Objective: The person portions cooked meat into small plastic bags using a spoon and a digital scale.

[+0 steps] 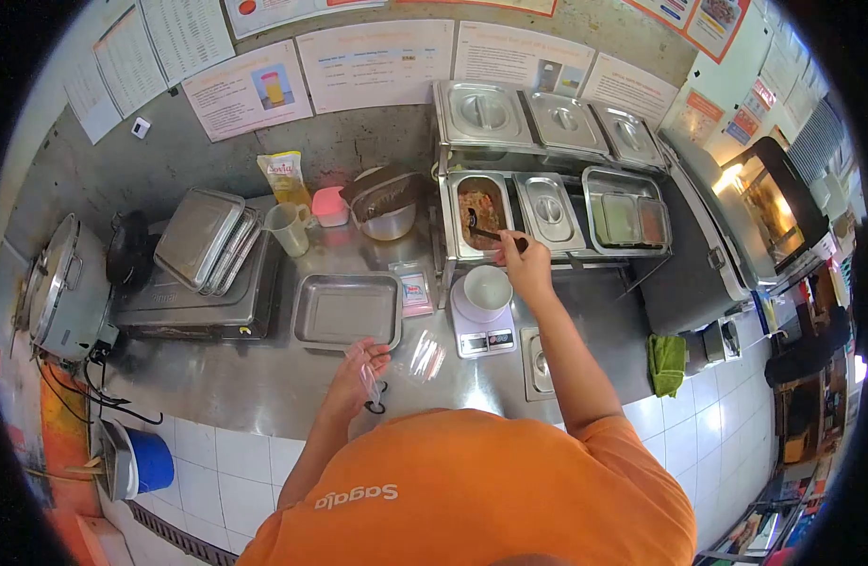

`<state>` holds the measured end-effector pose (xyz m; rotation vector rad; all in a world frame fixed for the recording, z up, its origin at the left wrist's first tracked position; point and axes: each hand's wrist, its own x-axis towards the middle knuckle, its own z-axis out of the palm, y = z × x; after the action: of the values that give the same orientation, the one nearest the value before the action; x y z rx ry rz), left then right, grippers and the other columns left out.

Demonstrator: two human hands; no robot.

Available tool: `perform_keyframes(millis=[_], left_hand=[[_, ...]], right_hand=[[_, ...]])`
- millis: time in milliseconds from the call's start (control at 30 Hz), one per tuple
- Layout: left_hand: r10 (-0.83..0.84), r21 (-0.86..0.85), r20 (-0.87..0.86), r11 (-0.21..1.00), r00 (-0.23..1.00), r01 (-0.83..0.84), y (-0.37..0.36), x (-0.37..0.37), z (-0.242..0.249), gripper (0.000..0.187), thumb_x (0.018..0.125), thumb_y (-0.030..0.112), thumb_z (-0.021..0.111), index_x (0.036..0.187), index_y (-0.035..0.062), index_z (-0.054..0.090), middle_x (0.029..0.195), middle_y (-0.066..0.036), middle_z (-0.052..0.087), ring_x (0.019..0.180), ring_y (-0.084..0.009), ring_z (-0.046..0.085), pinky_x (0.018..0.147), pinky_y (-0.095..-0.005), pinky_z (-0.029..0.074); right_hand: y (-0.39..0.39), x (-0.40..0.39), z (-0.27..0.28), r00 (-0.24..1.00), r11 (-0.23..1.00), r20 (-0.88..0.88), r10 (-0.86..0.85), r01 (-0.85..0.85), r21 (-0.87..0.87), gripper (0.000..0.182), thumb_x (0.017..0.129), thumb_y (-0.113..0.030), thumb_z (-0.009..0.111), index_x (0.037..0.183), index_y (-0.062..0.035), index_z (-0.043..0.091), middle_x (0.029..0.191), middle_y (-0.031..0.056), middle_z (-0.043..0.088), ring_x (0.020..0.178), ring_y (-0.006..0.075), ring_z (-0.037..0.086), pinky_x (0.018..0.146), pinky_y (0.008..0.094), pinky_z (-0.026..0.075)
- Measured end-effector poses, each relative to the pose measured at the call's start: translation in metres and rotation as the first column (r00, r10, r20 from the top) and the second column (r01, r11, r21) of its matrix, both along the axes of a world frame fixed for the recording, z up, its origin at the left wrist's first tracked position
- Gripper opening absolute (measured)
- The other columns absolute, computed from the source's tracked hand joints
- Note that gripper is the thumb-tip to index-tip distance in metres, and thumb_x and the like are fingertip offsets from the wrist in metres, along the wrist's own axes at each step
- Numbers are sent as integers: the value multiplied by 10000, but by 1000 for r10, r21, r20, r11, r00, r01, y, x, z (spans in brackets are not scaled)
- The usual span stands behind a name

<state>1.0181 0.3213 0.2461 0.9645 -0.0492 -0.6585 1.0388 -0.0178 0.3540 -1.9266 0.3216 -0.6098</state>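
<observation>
My right hand (526,269) grips the handle of a black spoon (486,232), whose head dips into a steel pan (493,182) of reddish-brown chopped food (478,209). Just below that hand, a white bowl (488,288) sits on a white kitchen scale (485,341); its display is too small to read. My left hand (354,379) is closed on a small clear plastic bag (366,370), near the front corner of an empty steel tray (348,311). More clear plastic bags (421,357) lie on the counter between the left hand and the scale.
Lidded steel pans (481,111) stand on a raised rack at the back. A stove (193,311) carries stacked trays (200,240) at left, beside a jug (289,229) and a mixing bowl (387,219). A green cloth (667,364) hangs at the counter's right edge.
</observation>
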Motion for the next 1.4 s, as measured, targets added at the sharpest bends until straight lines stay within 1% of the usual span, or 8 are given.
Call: perform_keyframes(millis=[200,333,567,900,1000,1067,1233,1400], left_hand=[[2,62,18,998,1000,-3,-2,-3,5,450,931,370,493,1256,70,410,1164,-103,532,1051,-201,504,945,-339,385],[-26,85,75,996,997,19,4,-4,-1,467,907,301,525,1279,50,395,1132,-103,526,968,-183,521,905,-320,396],[-91,214,195,976,977,48,-11,-5,21,496,852,172,559,1295,32,385,1114,-81,522,933,-162,534,897,-308,390],[-146,164,594,985,791,59,-89,48,64,582,847,287,656,1300,33,393,1186,-87,525,1047,-187,518,939,-323,385],[-116,148,703,989,702,15,-118,68,95,624,819,332,690,1284,20,414,1212,-112,532,1086,-196,520,902,-310,417],[-122,209,854,971,506,-119,-136,84,111,645,797,362,710,1262,4,442,1192,-136,551,1105,-205,525,883,-310,438],[-88,214,902,942,423,-260,-178,116,118,664,779,397,716,1236,-16,468,1149,-181,577,1090,-252,558,897,-338,446],[-76,210,949,877,306,-432,-212,141,107,689,771,418,716,1227,-41,479,1111,-237,586,1070,-299,577,886,-362,455]], right_hand=[[-14,4,-9,991,852,130,-21,-51,522,286,955,-180,514,1013,87,597,812,126,657,658,174,645,602,268,534],[-25,-6,-14,976,800,200,-90,-48,598,310,958,-187,513,1058,102,565,840,151,646,672,193,644,605,279,537],[-28,-19,-14,946,717,289,-146,-100,690,323,962,-201,507,1091,94,540,890,156,625,734,201,636,690,298,535],[-26,-24,13,940,682,296,-171,-104,724,329,972,-206,485,1097,95,526,883,153,623,743,201,635,686,295,534],[-27,-23,23,929,729,330,-169,-107,676,318,971,-203,486,1088,90,531,882,150,625,748,204,638,681,294,535],[-27,-22,18,925,747,342,-164,-110,656,312,971,-200,484,1080,87,537,886,151,626,745,207,640,673,292,535],[-32,-19,-17,964,722,225,-141,-56,689,318,969,-201,488,1075,94,541,886,163,631,753,213,645,686,294,536],[-29,-22,37,935,769,321,-151,-93,633,335,964,-211,502,1082,99,549,896,180,635,764,220,652,704,302,538]])
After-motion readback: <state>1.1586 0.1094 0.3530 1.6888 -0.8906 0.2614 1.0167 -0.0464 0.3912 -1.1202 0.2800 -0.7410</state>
